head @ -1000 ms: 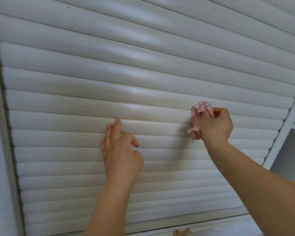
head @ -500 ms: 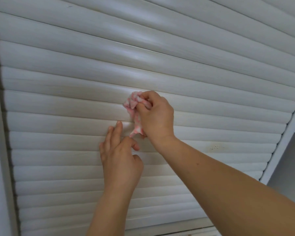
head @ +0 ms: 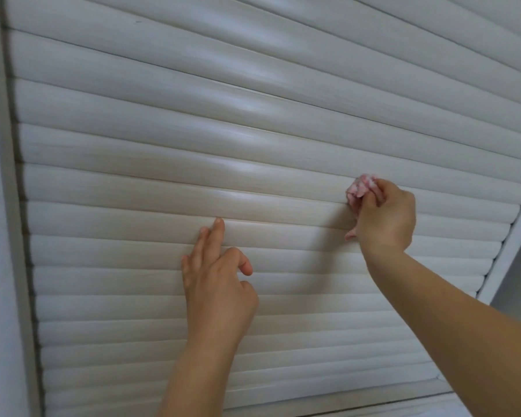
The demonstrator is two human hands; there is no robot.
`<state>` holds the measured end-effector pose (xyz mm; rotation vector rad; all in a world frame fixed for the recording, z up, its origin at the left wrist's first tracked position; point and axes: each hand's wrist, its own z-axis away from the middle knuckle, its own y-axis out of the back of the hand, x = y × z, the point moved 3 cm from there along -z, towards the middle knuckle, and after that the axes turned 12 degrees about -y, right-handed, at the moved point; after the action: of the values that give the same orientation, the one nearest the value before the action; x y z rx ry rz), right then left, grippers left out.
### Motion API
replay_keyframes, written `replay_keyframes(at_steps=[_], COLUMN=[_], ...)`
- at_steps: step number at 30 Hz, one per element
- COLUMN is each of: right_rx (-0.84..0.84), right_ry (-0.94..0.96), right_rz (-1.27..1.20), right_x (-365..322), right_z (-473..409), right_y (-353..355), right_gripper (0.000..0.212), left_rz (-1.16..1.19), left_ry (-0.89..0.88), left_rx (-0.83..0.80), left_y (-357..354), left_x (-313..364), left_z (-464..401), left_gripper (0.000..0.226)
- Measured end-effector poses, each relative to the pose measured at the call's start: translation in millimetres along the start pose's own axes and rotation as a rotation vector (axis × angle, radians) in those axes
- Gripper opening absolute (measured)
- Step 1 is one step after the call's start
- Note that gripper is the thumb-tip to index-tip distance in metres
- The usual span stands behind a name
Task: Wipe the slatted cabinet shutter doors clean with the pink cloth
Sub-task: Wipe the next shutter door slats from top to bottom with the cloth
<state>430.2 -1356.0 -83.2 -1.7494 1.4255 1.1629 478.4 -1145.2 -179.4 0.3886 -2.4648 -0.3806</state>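
Observation:
A white slatted shutter door (head: 193, 139) fills most of the view. My right hand (head: 384, 219) grips a bunched pink cloth (head: 358, 189) and presses it against a slat toward the right side of the shutter. A small tail of the cloth pokes out below the hand. My left hand (head: 218, 284) rests on the slats near the middle, its straight fingertips touching the surface and the index finger and thumb loosely bent.
The cabinet's left frame (head: 0, 206) runs down the left edge. A white right frame post (head: 512, 245) slants along the shutter's right side, with a shaded recess beyond it. The shutter's bottom rail (head: 343, 407) shows at the lower edge.
My right hand swept the pink cloth along the slat from the right to the middle, then back to the right. My left hand stayed pressed in about the same place.

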Motion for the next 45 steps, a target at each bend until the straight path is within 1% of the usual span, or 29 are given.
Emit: replay_keyframes(at_steps=[2,5,9,10,12,14,15,17,19,20,21,23,25,26,27,29,31,33,35,40,41,44,45], right_rx=[-0.058,-0.200,-0.354,-0.355,-0.290,-0.247,-0.252,-0.303,-0.351,-0.346,-0.314,-0.172,-0.140,-0.167,-0.161,-0.090,-0.051,-0.037,-0.041,0.020,0.019,0.004,-0.011], right_ry=[0.104,0.362,0.667,0.746,0.896,0.990,1.012,0.982,0.889,0.814,0.706,0.533,0.356,0.291,0.277,0.283,0.260,0.299,0.394,0.616,0.668,0.851,0.910], right_rz=[0.041,0.261,0.453,0.522,0.628,0.721,0.749,0.713,0.659,0.614,0.543,0.451,0.413,0.364,0.338,0.249,0.148,0.130,0.074,0.268,0.300,0.382,0.387], right_x=[-14.6,-39.3,-72.7,-78.5,-86.8,-87.4,-85.4,-78.4,-64.3,-54.9,-46.0,-32.7,-23.6,-20.3,-19.9,-20.5,-24.4,-32.0,-43.1,-63.4,-67.1,-89.6,-98.2], right_z=[16.4,50.2,97.4,108.1,120.1,117.1,112.3,95.6,76.5,64.7,52.3,27.7,13.4,10.7,8.3,1.1,-7.5,-6.7,7.6,52.7,60.3,94.3,106.1], right_y=[-11.7,-37.6,-79.5,-88.5,-98.7,-100.5,-96.0,-81.1,-66.5,-60.2,-52.8,-35.7,-13.3,-4.5,4.5,15.3,11.5,-4.4,-21.2,-65.4,-73.7,-97.5,-104.8], right_gripper=[0.022,0.026,0.035,0.036,0.037,0.039,0.039,0.037,0.036,0.031,0.023,0.019,0.018,0.017,0.018,0.024,0.027,0.026,0.028,0.045,0.045,0.034,0.033], left_rz=[0.003,0.001,-0.055,-0.086,-0.124,-0.111,-0.096,-0.067,-0.054,-0.047,-0.039,-0.027,-0.017,-0.013,-0.011,-0.011,-0.007,-0.007,-0.008,-0.009,-0.008,-0.030,-0.051], left_ry=[-0.006,-0.007,-0.028,-0.046,-0.072,-0.052,-0.032,-0.004,0.006,0.002,-0.002,-0.003,0.011,0.018,0.020,0.022,0.034,0.037,0.032,0.009,0.000,-0.010,-0.011], left_rx=[-0.004,0.008,0.009,0.001,0.010,0.012,0.016,0.026,0.032,0.033,0.031,0.021,0.017,0.014,0.012,0.005,-0.010,-0.011,-0.014,-0.032,-0.028,-0.035,-0.040], left_y=[-0.4,-2.5,-5.0,-5.9,-7.3,-6.9,-6.5,-5.9,-5.4,-5.0,-4.2,-1.8,-0.6,-0.8,-0.1,0.1,0.2,1.3,1.4,1.4,1.3,2.5,1.5], left_x=[0.3,-2.0,-4.4,-4.9,-5.0,-4.2,-3.5,-3.1,-2.0,-1.9,-1.4,0.7,1.9,2.1,3.6,4.1,4.1,3.0,2.3,-2.0,-3.8,-4.8,-4.3], left_z=[-1.1,-0.4,-1.1,-1.2,-1.4,-1.1,-0.5,-0.1,-0.1,-0.8,-1.2,-1.7,-1.3,-0.9,-1.1,-0.4,0.0,-1.1,-2.1,-2.6,-2.4,-2.7,-2.8], left_gripper=[0.034,0.032,0.035,0.036,0.040,0.041,0.041,0.039,0.041,0.044,0.046,0.046,0.042,0.041,0.040,0.040,0.038,0.035,0.036,0.040,0.040,0.041,0.040])
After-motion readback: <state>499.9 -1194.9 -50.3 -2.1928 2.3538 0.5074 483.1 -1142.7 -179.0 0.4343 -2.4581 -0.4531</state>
